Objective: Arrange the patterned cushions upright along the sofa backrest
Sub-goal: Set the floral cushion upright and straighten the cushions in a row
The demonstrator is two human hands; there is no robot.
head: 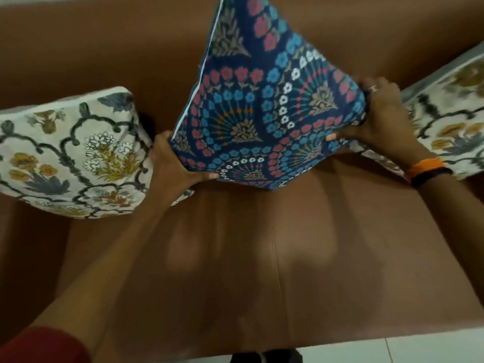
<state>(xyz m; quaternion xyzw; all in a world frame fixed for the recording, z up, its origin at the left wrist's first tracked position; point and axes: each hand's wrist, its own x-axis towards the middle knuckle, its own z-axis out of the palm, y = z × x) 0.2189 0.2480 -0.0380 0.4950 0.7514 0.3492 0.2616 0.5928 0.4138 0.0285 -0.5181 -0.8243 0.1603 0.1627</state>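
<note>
A navy cushion (264,100) with pink, blue and white flower fans stands on one corner in the middle of the brown sofa, leaning toward the backrest (104,48). My left hand (175,166) grips its lower left corner. Gripping its right edge is my right hand (379,119), which wears a ring and an orange and black wristband. A cream floral cushion (68,155) stands upright at the left, touching my left hand. Another cream floral cushion (450,116) lies at the right, partly behind my right hand.
The brown sofa seat (262,244) stretches below the cushions, with a seam down its middle. White floor tiles (392,347) show at the sofa's front edge, and dark footwear (267,357) peeks out at the bottom.
</note>
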